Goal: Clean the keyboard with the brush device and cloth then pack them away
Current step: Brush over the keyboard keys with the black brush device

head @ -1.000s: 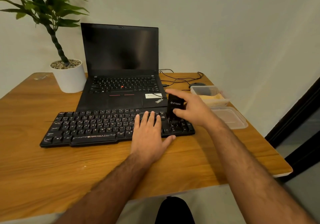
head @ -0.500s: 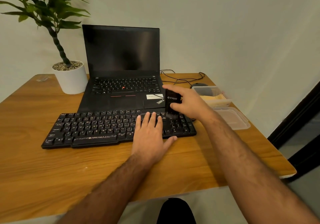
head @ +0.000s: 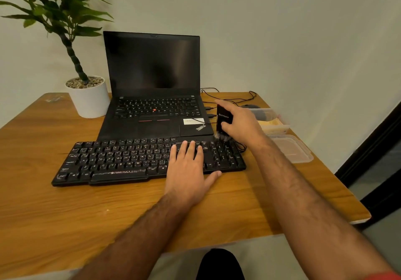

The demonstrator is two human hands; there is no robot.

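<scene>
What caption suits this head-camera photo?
Right hand sweeps brush device along keyboard's far-right edge; left hand steadies it.

**Brush device at the keyboard's far right corner**

The black keyboard (head: 149, 160) lies flat on the wooden surface, long side facing the person. The black brush device (head: 223, 118) stands upright at the keyboard's 2 o'clock corner, pale bristles down, touching the top edge. The cloth cannot be told.

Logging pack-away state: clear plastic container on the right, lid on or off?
Off: the clear plastic container is open-topped; its flat clear lid lies beside it.
</scene>
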